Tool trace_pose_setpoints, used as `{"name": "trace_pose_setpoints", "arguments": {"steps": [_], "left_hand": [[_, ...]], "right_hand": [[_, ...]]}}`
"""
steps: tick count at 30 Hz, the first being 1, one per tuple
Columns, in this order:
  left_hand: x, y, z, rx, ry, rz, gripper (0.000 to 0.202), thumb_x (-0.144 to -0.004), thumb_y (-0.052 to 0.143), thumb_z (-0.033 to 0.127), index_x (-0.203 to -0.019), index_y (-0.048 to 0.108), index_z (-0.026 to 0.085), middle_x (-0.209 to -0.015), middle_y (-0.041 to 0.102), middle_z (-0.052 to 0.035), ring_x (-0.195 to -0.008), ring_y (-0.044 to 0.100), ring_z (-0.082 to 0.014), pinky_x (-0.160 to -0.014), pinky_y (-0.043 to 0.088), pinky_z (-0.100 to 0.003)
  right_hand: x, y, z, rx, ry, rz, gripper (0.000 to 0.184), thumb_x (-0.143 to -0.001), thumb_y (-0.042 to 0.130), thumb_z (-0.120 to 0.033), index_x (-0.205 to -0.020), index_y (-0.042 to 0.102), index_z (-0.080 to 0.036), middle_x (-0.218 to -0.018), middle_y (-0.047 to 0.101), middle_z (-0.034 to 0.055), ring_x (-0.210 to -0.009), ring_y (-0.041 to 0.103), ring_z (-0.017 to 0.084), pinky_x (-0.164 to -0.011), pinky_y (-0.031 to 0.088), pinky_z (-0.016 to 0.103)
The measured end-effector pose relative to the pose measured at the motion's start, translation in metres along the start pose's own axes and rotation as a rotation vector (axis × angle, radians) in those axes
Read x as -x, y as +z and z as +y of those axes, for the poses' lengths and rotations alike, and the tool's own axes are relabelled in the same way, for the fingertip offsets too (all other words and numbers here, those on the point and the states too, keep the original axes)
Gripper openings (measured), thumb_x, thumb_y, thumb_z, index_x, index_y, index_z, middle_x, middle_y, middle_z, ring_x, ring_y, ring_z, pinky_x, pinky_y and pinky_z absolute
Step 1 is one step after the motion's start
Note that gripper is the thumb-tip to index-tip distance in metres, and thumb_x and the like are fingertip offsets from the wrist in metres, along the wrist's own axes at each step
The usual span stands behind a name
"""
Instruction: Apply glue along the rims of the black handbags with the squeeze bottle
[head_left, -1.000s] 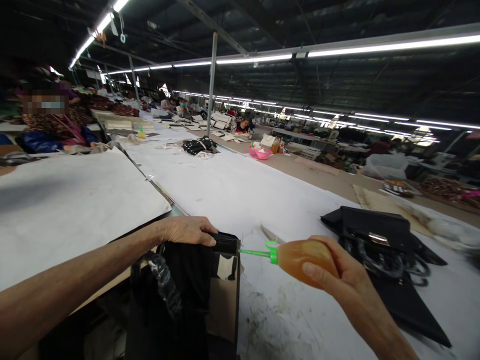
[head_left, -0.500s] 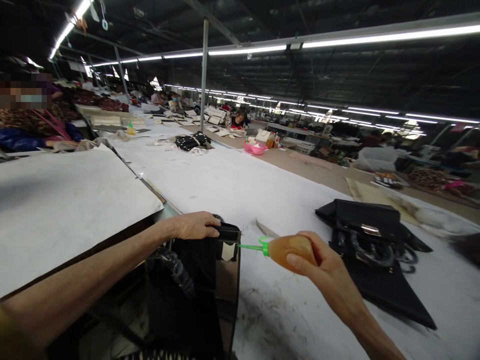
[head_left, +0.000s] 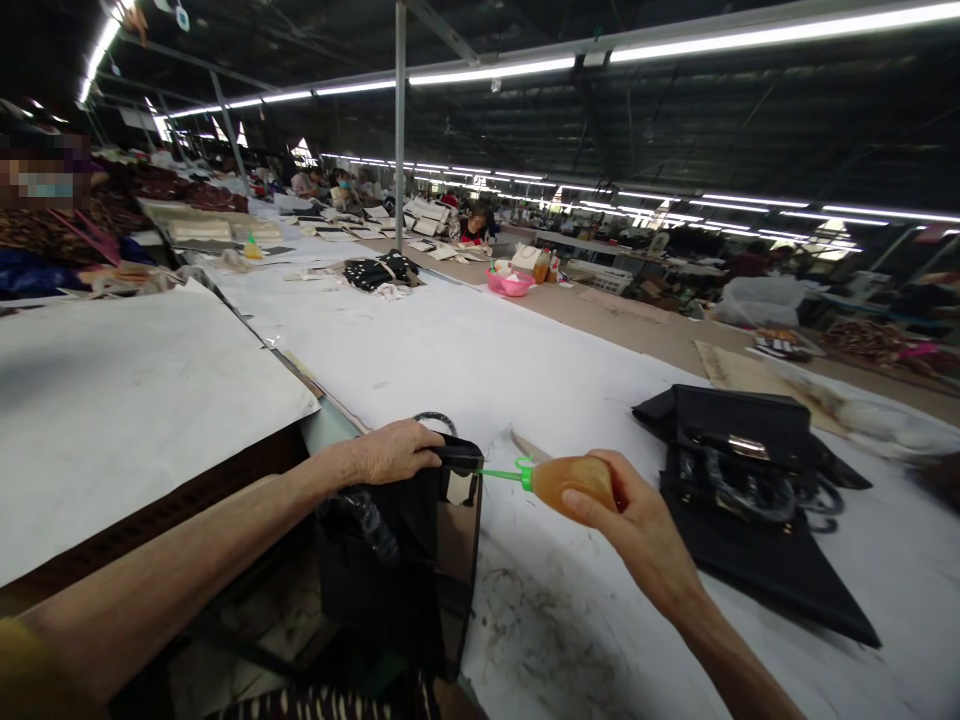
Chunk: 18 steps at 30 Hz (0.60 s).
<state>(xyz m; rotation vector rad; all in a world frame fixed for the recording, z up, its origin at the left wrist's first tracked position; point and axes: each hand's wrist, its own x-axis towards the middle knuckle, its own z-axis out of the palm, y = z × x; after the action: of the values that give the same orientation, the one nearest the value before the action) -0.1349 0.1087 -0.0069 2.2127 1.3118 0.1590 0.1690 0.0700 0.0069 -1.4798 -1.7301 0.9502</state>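
My left hand [head_left: 397,452] grips the top edge of a black handbag [head_left: 390,580], its fingers closed over the rim. The bag hangs upright at the table's near edge, its plastic-wrapped handle [head_left: 375,530] drooping on the front. In my right hand [head_left: 634,510] is a squeeze bottle [head_left: 571,486] of amber liquid, lying sideways with a green cap. Its thin green nozzle points left, and the tip meets the bag's upper side edge, near a pale patch [head_left: 459,488]. Whether liquid comes out is too small to see.
More black bags [head_left: 750,500] lie on the white-covered table [head_left: 487,350] at the right. Farther back are a pink basin [head_left: 511,283], a dotted black bundle [head_left: 381,270] and another small glue-type bottle [head_left: 252,247]. A person [head_left: 56,200] sits at the far left. A metal post [head_left: 400,130] rises mid-table.
The bottle has shifted slightly up and left, bringing its nozzle tip up to the bag's top corner. My left hand keeps its hold on the bag. The view has tilted a little.
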Motion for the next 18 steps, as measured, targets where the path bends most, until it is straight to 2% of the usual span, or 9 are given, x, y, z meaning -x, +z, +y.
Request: {"name": "trace_pose_setpoints", "arguments": {"steps": [6,11,18], "left_hand": [[0.0013,-0.0026,0.0038,-0.021,0.007,-0.003,0.021,-0.081,0.046,0.028,-0.083,0.064,0.017,-0.068,0.057,-0.0011,-0.065,0.05,-0.0146,-0.061,0.036,-0.022],[-0.0003,-0.0036,0.0053,-0.018,-0.005,-0.009,0.022,-0.081,0.046,0.029,-0.084,0.065,0.017,-0.067,0.057,-0.0008,-0.064,0.05,-0.0143,-0.059,0.037,-0.022],[-0.0014,-0.0025,0.0037,-0.015,-0.002,-0.016,0.023,-0.082,0.046,0.027,-0.089,0.066,0.017,-0.076,0.062,-0.0019,-0.071,0.054,-0.0157,-0.066,0.039,-0.022]], "right_hand": [[0.0035,-0.002,-0.0053,-0.018,0.007,0.02,0.035,-0.077,0.065,-0.046,-0.1,0.054,-0.022,-0.08,0.061,-0.0028,-0.072,0.055,0.02,-0.065,0.041,0.03],[0.005,-0.0023,-0.0043,0.027,-0.002,-0.019,0.038,-0.077,0.065,-0.048,-0.101,0.053,-0.022,-0.076,0.061,-0.0033,-0.069,0.055,0.02,-0.061,0.04,0.03],[0.0054,0.0,0.0014,0.03,0.0,-0.029,0.038,-0.076,0.066,-0.049,-0.101,0.054,-0.023,-0.077,0.061,-0.0027,-0.071,0.055,0.02,-0.062,0.04,0.031]]}}
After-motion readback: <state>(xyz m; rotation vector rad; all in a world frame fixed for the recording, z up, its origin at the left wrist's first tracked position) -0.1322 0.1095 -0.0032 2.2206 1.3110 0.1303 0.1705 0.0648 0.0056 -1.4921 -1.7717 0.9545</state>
